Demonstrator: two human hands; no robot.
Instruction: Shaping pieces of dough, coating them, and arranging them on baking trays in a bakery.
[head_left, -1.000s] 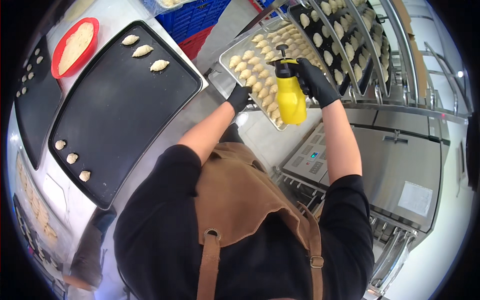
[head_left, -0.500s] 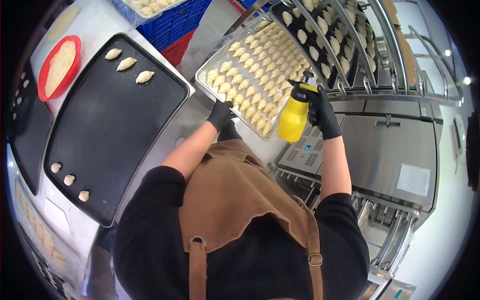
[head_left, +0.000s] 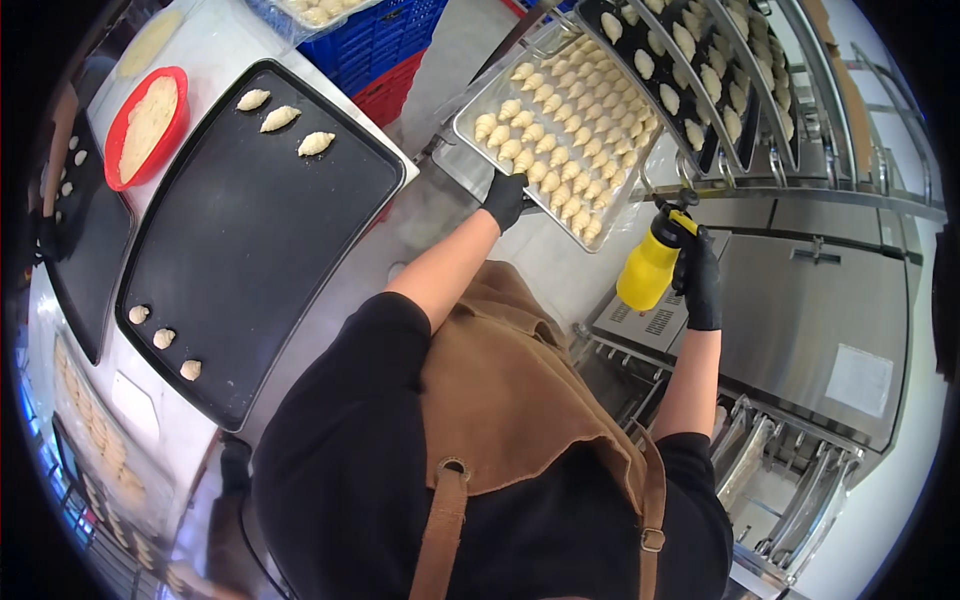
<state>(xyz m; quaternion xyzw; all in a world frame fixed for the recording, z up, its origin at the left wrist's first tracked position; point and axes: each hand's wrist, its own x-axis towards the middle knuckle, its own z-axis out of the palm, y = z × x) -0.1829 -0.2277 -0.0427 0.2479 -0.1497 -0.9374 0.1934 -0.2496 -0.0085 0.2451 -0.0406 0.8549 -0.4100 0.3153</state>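
My left hand point(head_left: 505, 197), in a black glove, grips the near edge of a metal tray point(head_left: 470, 128) holding rows of small crescent dough pieces point(head_left: 565, 135). Part of its fingers is hidden under the rim. My gloved right hand point(head_left: 698, 275) has its fingers wrapped round the handle of a yellow pump spray bottle point(head_left: 645, 268) with a black top, held below and right of the tray, clear of its rim.
Left, a worktable holds black trays point(head_left: 240, 240) and a red bowl of dough point(head_left: 140, 135); a co-worker's gloved hand point(head_left: 47, 232) is at the far edge. Blue and red crates point(head_left: 370, 45) stand behind. A loaded rack point(head_left: 735, 180) and steel appliance point(head_left: 800, 320) are at right.
My right hand with the bottle has moved down and right, off the tray. My left hand still grips the tray. A co-worker's arm has come into view at the left.
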